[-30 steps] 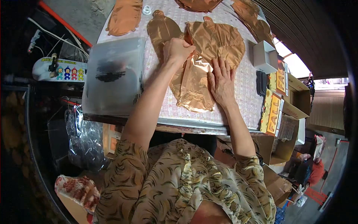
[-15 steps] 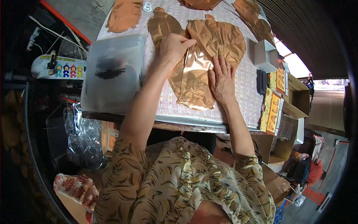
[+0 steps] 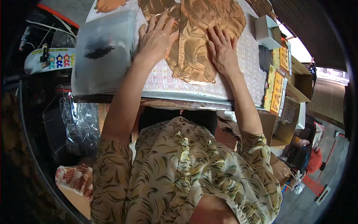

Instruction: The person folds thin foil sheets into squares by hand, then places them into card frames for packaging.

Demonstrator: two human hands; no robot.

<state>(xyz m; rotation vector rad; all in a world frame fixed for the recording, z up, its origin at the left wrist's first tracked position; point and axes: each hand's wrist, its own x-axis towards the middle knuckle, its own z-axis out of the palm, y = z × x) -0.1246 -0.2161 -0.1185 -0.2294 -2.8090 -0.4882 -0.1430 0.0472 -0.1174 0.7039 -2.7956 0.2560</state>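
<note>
Two flat copper-coloured foil pieces lie side by side on the patterned cloth of the table. My left hand (image 3: 158,37) rests on the left foil piece (image 3: 172,61) with its fingers spread. The larger foil piece (image 3: 195,41) has a wrinkled, shiny surface and a vertical edge near my left fingertips. On its right side my right hand (image 3: 223,52) lies flat, fingers extended. Neither hand grips anything. The top ends of both pieces are cut off by the frame.
A stack of clear plastic sleeves (image 3: 104,71) lies left of my left arm. At the right edge stand a white box (image 3: 265,35) and yellow printed boxes (image 3: 276,91). More foil (image 3: 108,5) lies at the top left. A person in red (image 3: 315,160) is at the far right.
My left hand has opened from a pinch and moved left onto the left foil piece. My right hand stays flat on the foil. The view has shifted, so the table sits higher in frame.
</note>
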